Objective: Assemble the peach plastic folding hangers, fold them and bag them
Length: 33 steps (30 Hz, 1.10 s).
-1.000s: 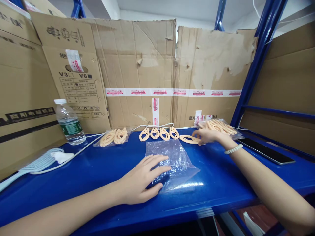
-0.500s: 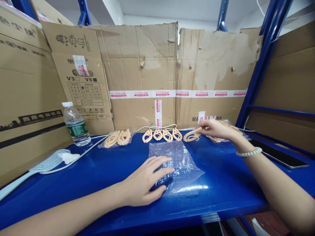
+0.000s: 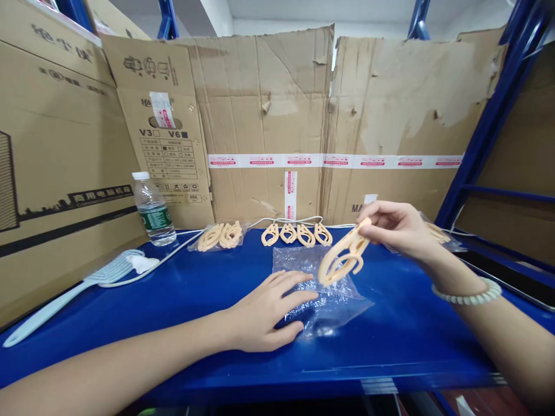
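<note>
My right hand [image 3: 396, 231] pinches a beige plastic folding hanger [image 3: 342, 257] by its narrow end, tilted in the air above the blue shelf. Its curved hook hangs toward the right. My left hand [image 3: 271, 312] lies with fingers spread over the left part of a clear plastic bag [image 3: 329, 300], which is flat on the shelf. Behind the bag, several more folding hangers [image 3: 306, 235] stand in a row. To their left, a clear bag holds folded hangers [image 3: 220, 235]. More bagged hangers [image 3: 437, 232] are partly hidden behind my right hand.
A water bottle [image 3: 154, 211] stands at the back left, near a pale blue brush [image 3: 108, 271] and a white crumpled piece [image 3: 141, 263]. A white cable [image 3: 182, 245] runs along the back. A dark phone [image 3: 507, 277] lies at right. Cardboard [image 3: 264, 127] walls the back.
My right hand has lifted the hanger off the shelf and brought it nearer, over the bag. The left hand stays on the bag. The whole view has shifted slightly.
</note>
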Available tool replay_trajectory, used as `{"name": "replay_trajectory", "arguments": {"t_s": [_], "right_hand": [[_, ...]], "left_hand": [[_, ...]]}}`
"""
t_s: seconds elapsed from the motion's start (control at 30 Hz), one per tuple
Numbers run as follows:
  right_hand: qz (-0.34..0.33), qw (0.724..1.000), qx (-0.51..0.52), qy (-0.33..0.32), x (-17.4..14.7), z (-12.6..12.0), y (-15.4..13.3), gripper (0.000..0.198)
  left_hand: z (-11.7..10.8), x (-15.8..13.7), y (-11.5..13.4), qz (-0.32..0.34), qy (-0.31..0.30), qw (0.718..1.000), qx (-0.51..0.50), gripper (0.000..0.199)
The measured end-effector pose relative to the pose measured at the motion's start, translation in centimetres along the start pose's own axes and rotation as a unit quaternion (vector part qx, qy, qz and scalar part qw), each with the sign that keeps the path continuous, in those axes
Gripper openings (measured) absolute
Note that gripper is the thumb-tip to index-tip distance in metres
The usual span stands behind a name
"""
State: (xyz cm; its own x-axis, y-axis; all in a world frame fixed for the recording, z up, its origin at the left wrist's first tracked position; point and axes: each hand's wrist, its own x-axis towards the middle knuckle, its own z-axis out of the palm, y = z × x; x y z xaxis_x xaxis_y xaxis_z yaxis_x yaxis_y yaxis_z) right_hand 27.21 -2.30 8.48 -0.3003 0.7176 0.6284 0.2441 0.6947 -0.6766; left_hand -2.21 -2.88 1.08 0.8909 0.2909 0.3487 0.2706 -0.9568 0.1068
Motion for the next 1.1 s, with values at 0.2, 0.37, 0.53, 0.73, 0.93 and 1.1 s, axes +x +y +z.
{"name": "replay_trajectory", "arguments": {"t_s": [0.2,0.37,0.53,0.73,0.93,1.1], "right_hand": [[-0.094,0.981,-0.069,-0.154,-1.7,3.3,-2.1,0.009],[-0.189,0.936,-0.187,-0.233,-3.3,5.6,-2.6,0.006],[-0.304,0.836,-0.359,-0.283,-3.7,7.1,-1.7,0.020],[-0.351,0.754,-0.511,-0.217,-3.4,7.9,-0.9,0.024],[-0.341,0.696,-0.612,-0.157,-3.9,8.6,-0.4,0.026],[-0.297,0.691,-0.635,-0.175,-3.8,9.1,0.3,0.020]], "left_hand": [[0.1,0.0,-0.1,-0.008,0.004,1.000,0.002,0.057],[0.4,-0.1,-0.1,-0.003,0.021,1.000,-0.013,0.068],[0.1,0.0,0.1,0.007,0.023,0.999,-0.033,0.069],[0.2,0.0,-0.1,0.002,0.016,1.000,-0.026,0.067],[0.6,-0.2,-0.3,-0.002,0.018,1.000,-0.024,0.072],[0.5,-0.1,-0.3,-0.002,0.011,1.000,-0.016,0.070]]}}
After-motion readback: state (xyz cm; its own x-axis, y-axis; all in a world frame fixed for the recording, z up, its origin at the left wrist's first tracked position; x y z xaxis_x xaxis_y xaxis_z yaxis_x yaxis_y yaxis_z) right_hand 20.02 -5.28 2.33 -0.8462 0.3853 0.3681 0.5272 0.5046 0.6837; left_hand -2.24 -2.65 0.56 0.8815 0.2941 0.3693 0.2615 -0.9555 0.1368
